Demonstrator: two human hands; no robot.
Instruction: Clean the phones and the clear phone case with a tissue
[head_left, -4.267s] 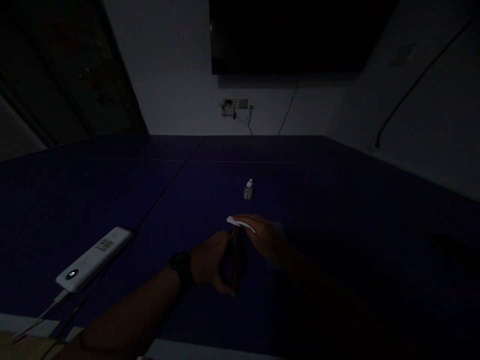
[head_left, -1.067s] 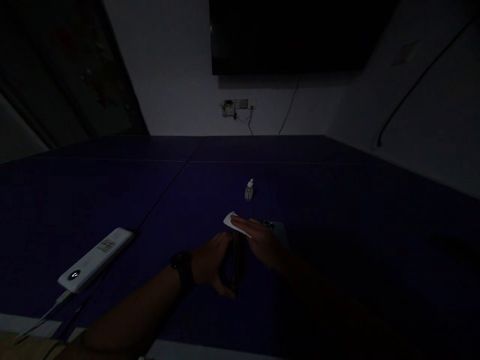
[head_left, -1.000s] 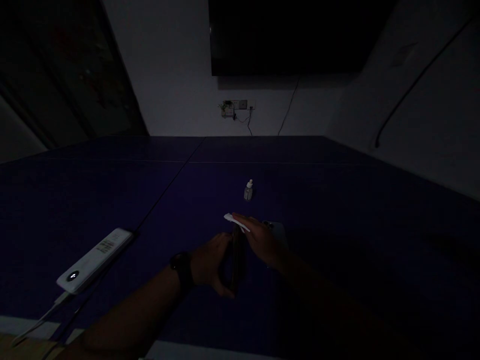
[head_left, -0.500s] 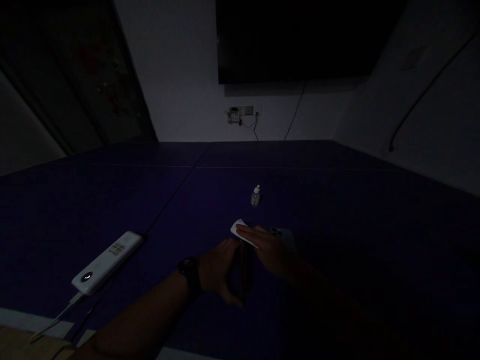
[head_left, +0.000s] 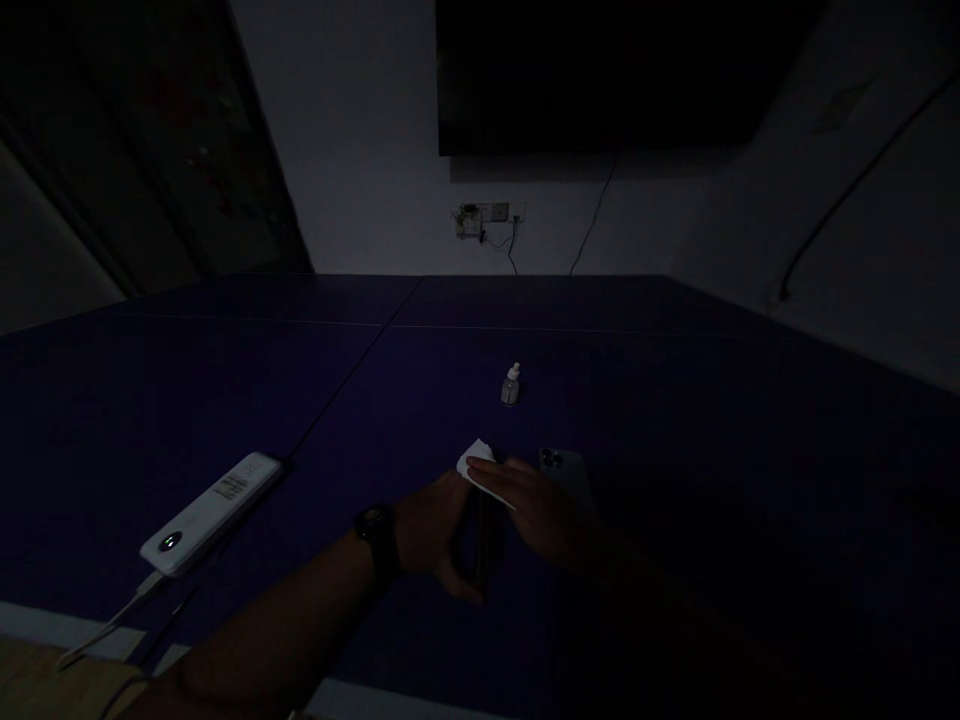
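In the dim head view, my left hand, with a watch at the wrist, grips a dark oblong object between thumb and fingers. The object's kind is too dark to tell. My right hand presses a folded white wipe against the far end of that object, fingers laid together over it. Just beyond my right hand lies a phone, camera side up and partly covered by the hand. Farther out stands a small clear dropper bottle with a white top.
On the left of the dark blue table lies a white power bank with a lit display and a white cable plugged in. Wall sockets and a large dark screen are behind the table.
My right hand and the wipe have shifted slightly left along the dark object's far end. My left hand keeps its grip. The view has tilted a little.
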